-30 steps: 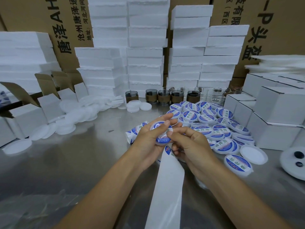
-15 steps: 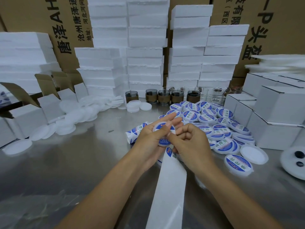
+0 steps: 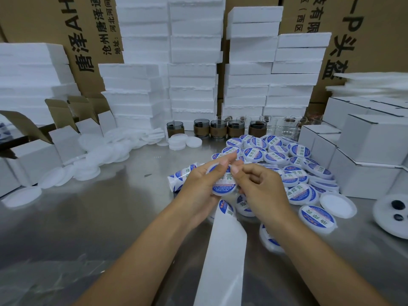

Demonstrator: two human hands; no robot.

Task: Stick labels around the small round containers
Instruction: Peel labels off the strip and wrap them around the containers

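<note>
Over table (image 3: 110,217): hands (image 3: 198,186) (two) pinch one container (image 3: 224,184), seemingly.

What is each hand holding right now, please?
Left hand: holds a labelled container.
Right hand: curled fingers pinch that container's rim.

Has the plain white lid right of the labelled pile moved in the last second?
No. The plain white lid lies where it was, just in front of the white boxes.

bare steel table (image 3: 92,217) left; container pile (image 3: 287,164) crowds right
</note>
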